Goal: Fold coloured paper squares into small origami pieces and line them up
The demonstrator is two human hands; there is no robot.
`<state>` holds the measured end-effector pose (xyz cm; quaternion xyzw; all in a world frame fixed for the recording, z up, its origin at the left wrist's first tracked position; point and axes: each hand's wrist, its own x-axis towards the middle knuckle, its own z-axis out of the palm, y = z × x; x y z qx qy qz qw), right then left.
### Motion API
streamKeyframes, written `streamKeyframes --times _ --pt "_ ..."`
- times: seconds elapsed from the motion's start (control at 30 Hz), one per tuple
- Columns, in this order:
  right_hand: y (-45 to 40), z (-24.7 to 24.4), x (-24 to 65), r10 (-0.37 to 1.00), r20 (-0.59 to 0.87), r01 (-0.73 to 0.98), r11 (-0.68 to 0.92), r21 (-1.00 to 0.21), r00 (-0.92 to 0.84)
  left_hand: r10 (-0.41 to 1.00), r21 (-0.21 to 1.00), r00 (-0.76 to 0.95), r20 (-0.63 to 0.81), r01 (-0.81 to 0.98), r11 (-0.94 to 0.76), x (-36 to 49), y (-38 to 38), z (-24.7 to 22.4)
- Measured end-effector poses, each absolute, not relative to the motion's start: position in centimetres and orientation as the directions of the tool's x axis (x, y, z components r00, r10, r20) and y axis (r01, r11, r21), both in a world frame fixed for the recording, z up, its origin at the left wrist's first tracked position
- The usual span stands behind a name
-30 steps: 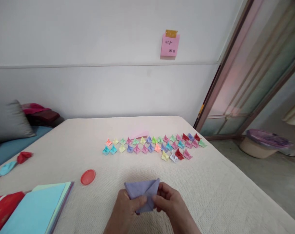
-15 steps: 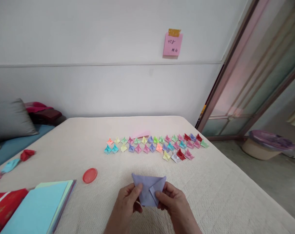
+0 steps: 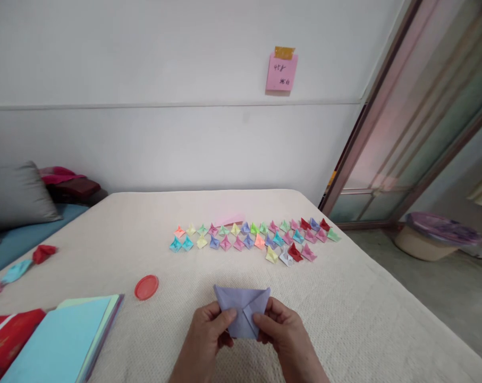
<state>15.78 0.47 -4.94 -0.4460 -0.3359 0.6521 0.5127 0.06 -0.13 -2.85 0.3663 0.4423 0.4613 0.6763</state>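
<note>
Levelled since a second ago, lavender folded paper [image 3: 239,325], two sharp upper corners, slanting flap [image 3: 250,316] across its right half, pinched at either side by left hand [image 3: 208,323] and right hand [image 3: 284,325], above pale textured cover [image 3: 165,314].

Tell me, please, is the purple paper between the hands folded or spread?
Folded: the purple paper, pinched by left hand and right hand, shows an overlapping flap.
</note>
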Motion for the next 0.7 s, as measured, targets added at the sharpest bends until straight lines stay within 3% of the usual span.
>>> streamKeyframes --times 0.37,0.7 --pt "0.24 -4.75 15.41 0.944 -0.24 -0.475 -0.322 -0.819 -0.226 0.903 0.762 0.309 -0.298 -0.494 0.42 0.38 -0.19 -2.89" --pt "0.1 -5.06 15.27 0.926 -0.232 -0.482 -0.356 -0.801 -0.3 0.881 0.771 0.411 -0.234 -0.474 0.426 0.68 -0.44 -1.92"
